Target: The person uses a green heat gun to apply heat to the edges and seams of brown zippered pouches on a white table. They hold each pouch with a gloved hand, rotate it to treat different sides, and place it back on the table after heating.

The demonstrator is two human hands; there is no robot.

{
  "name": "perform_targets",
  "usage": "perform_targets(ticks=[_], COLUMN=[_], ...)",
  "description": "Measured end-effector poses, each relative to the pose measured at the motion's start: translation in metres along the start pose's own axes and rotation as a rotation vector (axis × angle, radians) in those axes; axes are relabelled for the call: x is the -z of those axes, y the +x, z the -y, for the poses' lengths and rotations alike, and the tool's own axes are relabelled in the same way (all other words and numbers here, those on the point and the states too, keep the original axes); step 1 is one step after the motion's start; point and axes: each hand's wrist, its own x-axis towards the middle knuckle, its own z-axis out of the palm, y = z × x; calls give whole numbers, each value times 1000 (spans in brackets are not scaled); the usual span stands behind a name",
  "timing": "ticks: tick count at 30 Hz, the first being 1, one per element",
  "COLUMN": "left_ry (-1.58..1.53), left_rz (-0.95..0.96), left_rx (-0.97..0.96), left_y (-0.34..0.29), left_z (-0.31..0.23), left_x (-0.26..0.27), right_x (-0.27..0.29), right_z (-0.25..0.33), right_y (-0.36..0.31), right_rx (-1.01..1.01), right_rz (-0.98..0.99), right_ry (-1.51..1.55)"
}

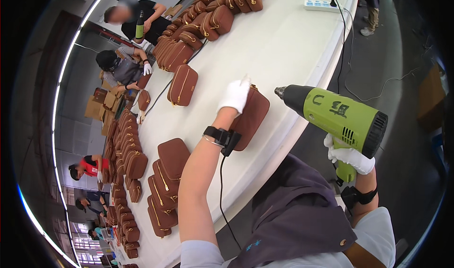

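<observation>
Two white-gloved hands work well apart, each on its own thing. Nearest, the right hand [352, 158] wraps round the handle of a green heat gun [343, 119], whose nozzle [280, 92] points leftward, toward a brown zipped pouch [254, 119]. The nozzle looks clear of the pouch, though the exact gap cannot be told from this angle; nor can it be told whether the gun is running. The pouch lies on the white table [269, 50], close to the wearer's edge, and the left hand [234, 97] rests at its upper left end. Whether those fingers pinch it or merely steady it is hidden.

The step in hand appears to be going over this single pouch with hot air. The next move seems to call for a steady aim, even sweeps across the panel, and left fingers kept out of the stream.

Farther off, a small stack of pouches [163, 187] sits left of the left forearm [196, 192], a lone pouch [183, 85] stands beyond the left hand, and a co-worker in black [160, 24] holds a similar green tool [140, 30].
</observation>
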Motion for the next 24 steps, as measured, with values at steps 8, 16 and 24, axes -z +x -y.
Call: perform_targets(ticks=[8,16,24], left_ry=[-277,-300,-165], left_rz=[16,37,199], left_rx=[126,105,-98], left_y=[2,0,-17], left_z=[9,5,-13], left_x=[10,14,22], right_x=[1,-7,2], right_z=[-16,-16,-4], right_y=[5,17,5], right_rx=[26,107,6], right_rz=[208,154,107], right_ry=[84,7,147])
